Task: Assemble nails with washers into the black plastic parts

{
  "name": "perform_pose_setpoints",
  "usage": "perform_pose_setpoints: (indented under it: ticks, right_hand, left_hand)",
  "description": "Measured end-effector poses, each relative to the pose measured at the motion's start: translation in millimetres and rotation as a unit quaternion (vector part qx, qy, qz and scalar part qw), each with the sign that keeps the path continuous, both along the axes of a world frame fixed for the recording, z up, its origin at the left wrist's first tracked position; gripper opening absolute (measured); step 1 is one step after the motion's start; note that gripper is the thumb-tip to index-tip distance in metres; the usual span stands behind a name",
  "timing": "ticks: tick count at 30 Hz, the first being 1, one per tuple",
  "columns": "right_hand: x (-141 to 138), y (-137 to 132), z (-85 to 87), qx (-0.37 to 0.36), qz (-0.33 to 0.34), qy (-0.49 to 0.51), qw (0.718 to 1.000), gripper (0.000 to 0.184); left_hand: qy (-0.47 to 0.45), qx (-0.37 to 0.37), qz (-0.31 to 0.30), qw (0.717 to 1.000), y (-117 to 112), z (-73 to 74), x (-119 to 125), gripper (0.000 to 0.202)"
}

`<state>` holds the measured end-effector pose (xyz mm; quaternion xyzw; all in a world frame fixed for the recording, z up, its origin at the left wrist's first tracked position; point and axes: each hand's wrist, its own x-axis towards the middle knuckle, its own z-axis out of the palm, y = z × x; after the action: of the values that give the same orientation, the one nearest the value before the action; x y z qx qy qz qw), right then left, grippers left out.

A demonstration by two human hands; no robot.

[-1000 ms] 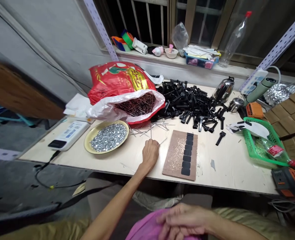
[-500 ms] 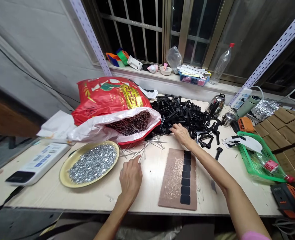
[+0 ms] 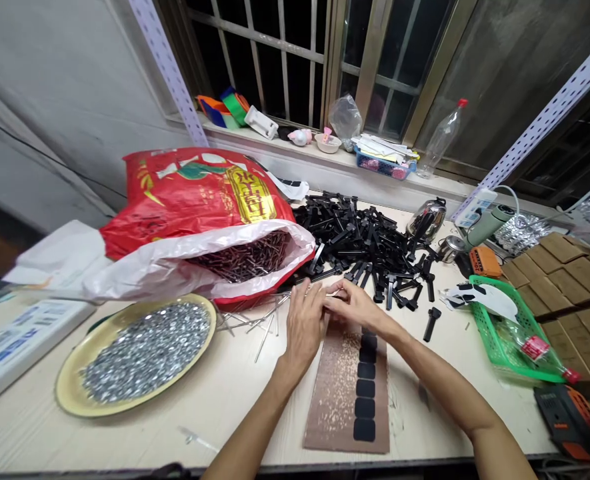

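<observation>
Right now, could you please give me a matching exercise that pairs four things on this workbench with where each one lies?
Things:
1. round yellow dish of silver metal bits
2. green plastic basket
3. red and white plastic bag of dark pins
4. brown board with black pads

Places:
A. far right
B. under both hands
C. front left
D. behind the dish

Pairs: 1-C, 2-A, 3-D, 4-B

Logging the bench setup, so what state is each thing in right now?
Left hand: fingertips meeting the right hand's, hold unclear.
Right hand: at the top of the board, hold unclear.
Red bag: open, lying on its side, full of pins.
Gold plate: filled with small silver parts.
Bottle: capped, upright.
Brown board: flat, black pads in a row.
</observation>
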<state>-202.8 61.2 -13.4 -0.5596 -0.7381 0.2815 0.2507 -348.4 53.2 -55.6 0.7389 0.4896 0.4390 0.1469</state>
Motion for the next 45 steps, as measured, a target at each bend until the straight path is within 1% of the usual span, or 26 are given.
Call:
perform_pose_setpoints:
  ticks: [1, 2, 3, 4, 6, 7, 8, 10, 13, 15, 17, 19, 20, 21, 22, 23, 25, 26, 27, 28, 30, 32, 34, 37, 41, 45]
  right_hand:
    - [7, 2, 3.9, -0.006, -0.001, -0.031, 1.000, 0.021]
    - [15, 7, 8.1, 0.001, -0.014, -0.093, 0.996, 0.021]
    - [23, 14, 12.0, 0.019, -0.031, -0.184, 0.982, 0.022]
    - [30, 22, 15.1, 0.036, -0.039, -0.284, 0.957, 0.023]
    - [40, 38, 17.6, 0.048, -0.011, -0.437, 0.898, 0.026]
    - [44, 44, 16.9, 0.045, 0.015, -0.477, 0.878, 0.027]
    - [46, 49, 15.3, 0.042, 0.041, -0.493, 0.868, 0.027]
    - [48, 56, 11.0, 0.044, 0.069, -0.490, 0.868, 0.026]
    - [48, 62, 8.2, 0.049, 0.078, -0.492, 0.866, 0.028]
    - [44, 63, 10.8, 0.048, 0.065, -0.490, 0.868, 0.028]
    - [35, 58, 15.1, 0.047, 0.037, -0.484, 0.873, 0.029]
    - [19, 45, 17.6, 0.045, -0.005, -0.478, 0.877, 0.030]
    - [9, 36, 17.6, 0.040, -0.026, -0.468, 0.882, 0.029]
    - [-1, 25, 16.7, 0.035, -0.042, -0.449, 0.892, 0.027]
    - [-10, 15, 15.4, 0.027, -0.047, -0.417, 0.908, 0.024]
    - [-17, 6, 14.0, 0.016, -0.043, -0.353, 0.934, 0.022]
    - [-24, -7, 12.7, -0.013, 0.010, -0.233, 0.972, 0.023]
    - [-22, -9, 13.4, -0.029, 0.041, -0.188, 0.981, 0.026]
    - [-18, -9, 14.9, -0.044, 0.051, -0.179, 0.982, 0.029]
    - [-12, -6, 16.9, -0.056, 0.032, -0.196, 0.978, 0.030]
    - [4, 4, 20.4, -0.061, -0.071, -0.275, 0.957, 0.027]
    - [17, 13, 20.4, -0.056, -0.182, -0.349, 0.918, 0.025]
    - [25, 19, 15.6, -0.055, -0.225, -0.378, 0.896, 0.031]
    - [26, 22, 4.3, -0.057, -0.248, -0.402, 0.880, 0.039]
    - [26, 21, -5.7, -0.051, -0.267, -0.413, 0.869, 0.035]
    - [26, 15, -4.9, -0.045, -0.268, -0.406, 0.873, 0.031]
  left_hand:
    - [-0.029, -0.042, -0.002, 0.999, 0, 1.1, 1, 0.026]
    - [-0.064, -0.092, 0.004, 0.994, 0, 1.9, 2, 0.025]
    - [-0.103, -0.142, 0.016, 0.984, 0, 2.6, 2, 0.025]
    - [-0.144, -0.186, 0.031, 0.971, 0, 3.1, 2, 0.028]
    - [-0.219, -0.246, 0.050, 0.943, 0, 4.2, 2, 0.036]
    - [-0.250, -0.267, 0.049, 0.929, -1, 4.9, 2, 0.040]
    - [-0.279, -0.288, 0.043, 0.915, -1, 5.6, 2, 0.043]
    - [-0.336, -0.336, 0.023, 0.880, -2, 7.2, 4, 0.047]
    - [-0.408, -0.385, -0.001, 0.828, -4, 7.8, 7, 0.053]
    - [-0.430, -0.400, -0.008, 0.810, -5, 6.4, 9, 0.053]
    - [-0.439, -0.403, -0.008, 0.803, -5, 4.8, 9, 0.049]
    - [-0.457, -0.396, -0.011, 0.796, -4, 4.4, 9, 0.043]
    - [-0.470, -0.398, -0.018, 0.787, -4, 5.1, 9, 0.042]
    - [-0.488, -0.408, -0.032, 0.771, -4, 6.2, 9, 0.041]
    - [-0.509, -0.425, -0.050, 0.747, -4, 7.7, 9, 0.043]
    - [-0.531, -0.446, -0.068, 0.717, -4, 9.4, 10, 0.044]
    - [-0.569, -0.483, -0.090, 0.660, -5, 12.6, 10, 0.045]
    - [-0.582, -0.493, -0.087, 0.640, -4, 14.0, 10, 0.043]
    - [-0.593, -0.500, -0.077, 0.627, -4, 15.1, 9, 0.040]
    - [-0.602, -0.502, -0.062, 0.618, -3, 16.0, 8, 0.034]
    - [-0.616, -0.513, -0.034, 0.597, 0, 17.8, 6, 0.021]
    - [-0.626, -0.533, -0.021, 0.569, 3, 19.7, 4, 0.012]
    - [-0.630, -0.554, -0.017, 0.545, 4, 21.8, 2, 0.012]
    - [-0.637, -0.556, -0.021, 0.534, 4, 23.8, -1, 0.017]
    - [-0.637, -0.540, -0.046, 0.548, 5, 21.4, -4, 0.019]
    - [-0.633, -0.533, -0.051, 0.559, 7, 15.7, -5, 0.016]
